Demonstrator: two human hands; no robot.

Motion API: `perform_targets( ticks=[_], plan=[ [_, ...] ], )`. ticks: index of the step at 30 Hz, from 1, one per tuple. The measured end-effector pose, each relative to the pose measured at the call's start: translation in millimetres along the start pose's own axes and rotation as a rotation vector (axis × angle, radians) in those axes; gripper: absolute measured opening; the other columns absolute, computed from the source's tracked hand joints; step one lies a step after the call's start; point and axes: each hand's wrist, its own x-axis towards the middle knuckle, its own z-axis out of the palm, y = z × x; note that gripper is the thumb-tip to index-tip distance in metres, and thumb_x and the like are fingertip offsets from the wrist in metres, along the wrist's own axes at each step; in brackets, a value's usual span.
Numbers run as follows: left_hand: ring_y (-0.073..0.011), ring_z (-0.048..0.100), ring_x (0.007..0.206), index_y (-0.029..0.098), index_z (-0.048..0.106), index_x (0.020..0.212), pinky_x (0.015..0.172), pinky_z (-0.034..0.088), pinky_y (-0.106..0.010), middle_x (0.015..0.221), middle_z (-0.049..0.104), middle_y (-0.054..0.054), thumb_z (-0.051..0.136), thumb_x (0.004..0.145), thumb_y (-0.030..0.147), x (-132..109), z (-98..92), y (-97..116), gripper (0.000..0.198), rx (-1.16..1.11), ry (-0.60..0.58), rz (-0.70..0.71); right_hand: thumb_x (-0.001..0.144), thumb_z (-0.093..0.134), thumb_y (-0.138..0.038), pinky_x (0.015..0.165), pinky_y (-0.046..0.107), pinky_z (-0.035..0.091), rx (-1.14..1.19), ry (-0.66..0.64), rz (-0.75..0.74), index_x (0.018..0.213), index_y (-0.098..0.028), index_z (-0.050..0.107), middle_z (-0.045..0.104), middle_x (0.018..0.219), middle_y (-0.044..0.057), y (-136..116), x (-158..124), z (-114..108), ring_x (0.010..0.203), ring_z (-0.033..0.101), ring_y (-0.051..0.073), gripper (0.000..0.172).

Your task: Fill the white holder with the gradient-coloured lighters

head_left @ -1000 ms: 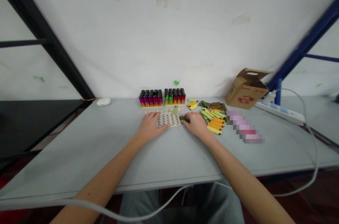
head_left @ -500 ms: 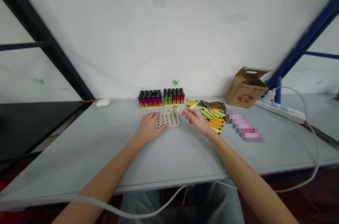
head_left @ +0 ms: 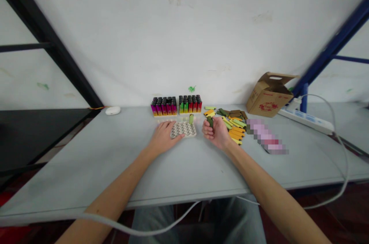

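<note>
My left hand [head_left: 164,136] grips the left end of a white tray with many holes [head_left: 182,129], its thumb along the near edge and its fingers along the far side. A single light green lighter [head_left: 191,118] stands upright at the tray's back right corner. Just right of the tray, my right hand [head_left: 216,132] is closed around a dark green lighter [head_left: 210,122], held upright, apart from the tray. Beside that hand lie loose lighters in yellow, orange [head_left: 236,133], light green and dark tones, partly hidden by it.
Against the wall stand a block of purple lighters [head_left: 164,107] and a block of green and red ones [head_left: 190,105]. At the right are an open cardboard box [head_left: 266,100], a white power strip [head_left: 307,121] and a blurred pink item [head_left: 265,136]. A white case [head_left: 113,110] lies left.
My right hand has turned palm inward and upright, bringing the dark green lighter into view. My left hand stays on the tray. The view has shifted very slightly.
</note>
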Motion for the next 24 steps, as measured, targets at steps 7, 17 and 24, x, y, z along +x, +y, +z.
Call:
perform_targets(
  ticks=[7, 17, 24],
  plan=[
    [-0.0309, 0.051, 0.117, 0.015, 0.052, 0.128, 0.104, 0.039, -0.045, 0.124, 0.058, -0.015, 0.054, 0.083, 0.059, -0.2, -0.7, -0.1, 0.063, 0.005, -0.012, 0.002, 0.085, 0.044, -0.051, 0.036, 0.015, 0.007, -0.112, -0.057, 0.065, 0.087, -0.023, 0.044, 0.036, 0.062, -0.007, -3.3, -4.7, 3.6, 0.041, 0.015, 0.006, 0.028],
    [-0.0315, 0.051, 0.117, 0.012, 0.053, 0.128, 0.103, 0.039, -0.046, 0.124, 0.058, -0.016, 0.053, 0.084, 0.059, -1.2, -0.9, 0.6, 0.064, -0.010, 0.002, 0.006, 0.080, 0.034, -0.051, 0.036, 0.018, 0.009, -0.095, -0.004, 0.061, 0.064, -0.022, 0.032, 0.024, 0.055, -0.008, -2.1, -3.1, -1.0, 0.043, 0.010, 0.007, 0.034],
    [-0.0310, 0.051, 0.117, 0.015, 0.052, 0.128, 0.103, 0.039, -0.047, 0.124, 0.058, -0.015, 0.054, 0.083, 0.058, -1.3, -1.8, 1.7, 0.062, -0.023, -0.002, -0.006, 0.079, 0.029, -0.044, 0.036, 0.018, 0.006, -0.121, 0.022, 0.052, 0.065, -0.022, 0.029, 0.020, 0.055, -0.009, 2.8, -2.2, 4.8, 0.044, 0.006, 0.008, 0.026]
  ],
)
